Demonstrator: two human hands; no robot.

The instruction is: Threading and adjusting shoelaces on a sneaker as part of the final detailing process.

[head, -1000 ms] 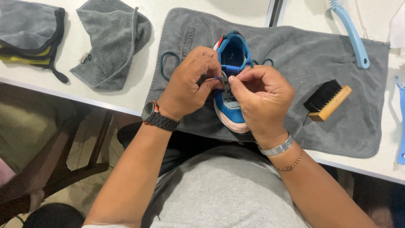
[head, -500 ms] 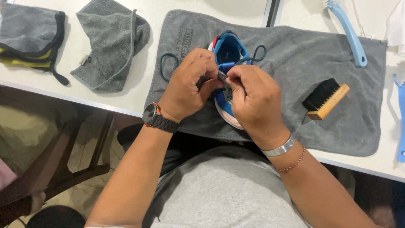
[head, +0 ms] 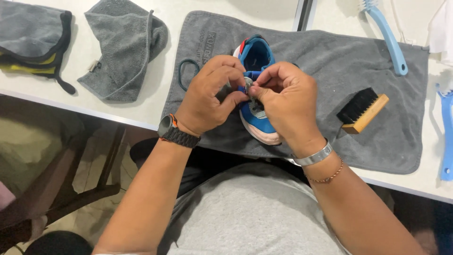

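A small blue shoe [head: 257, 54] with a pale pink toe lies on a grey towel [head: 311, 56], its toe pointing toward me. My left hand [head: 207, 97] and my right hand [head: 288, 97] meet over the middle of the shoe. The fingertips of both pinch a dark blue lace [head: 186, 71] at the eyelets. One loop of that lace lies on the towel to the left of the shoe. Most of the shoe's upper is hidden under my fingers.
A wooden brush with black bristles [head: 361, 111] rests on the towel's right part. A light blue long-handled brush [head: 387, 33] lies at the back right, another blue tool [head: 446, 137] at the right edge. Two folded grey cloths [head: 125, 47] [head: 33, 38] sit at the left.
Both hands have stayed on the shoe and shifted slightly, fingers working the lace. The lace loop right of the shoe is no longer visible.
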